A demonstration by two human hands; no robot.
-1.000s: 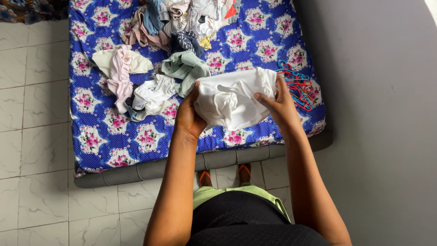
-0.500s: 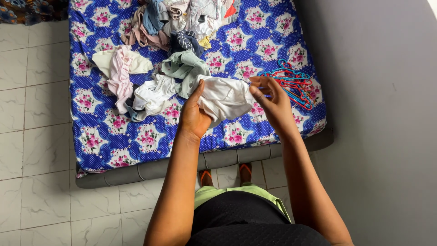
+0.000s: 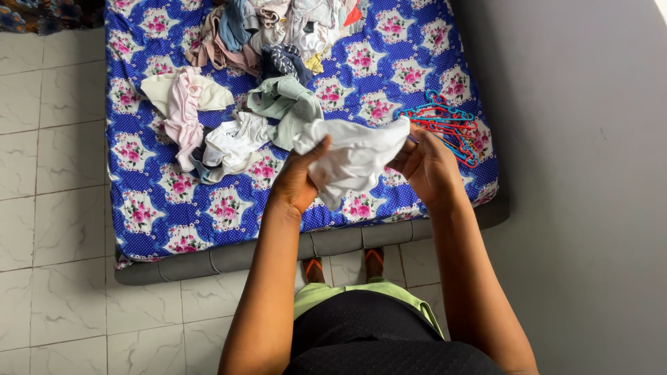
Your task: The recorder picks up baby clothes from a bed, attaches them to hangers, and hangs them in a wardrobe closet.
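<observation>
Plain white garment (image 3: 358, 156), soft and all bunched up with creases, gripped by both hands, left hand (image 3: 297, 182) and right hand (image 3: 431, 165), held above the flowery blue bed (image 3: 174, 208).

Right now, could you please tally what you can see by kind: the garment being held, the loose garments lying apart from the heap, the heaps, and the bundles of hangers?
Crumpled white cloth garment held in both hands: 1
Loose garments on the blue floral mattress, namely pink, white, pale green: 3
Mixed clothes heap: 1
Bundle of red and blue plastic hangers: 1
Total: 6
</observation>
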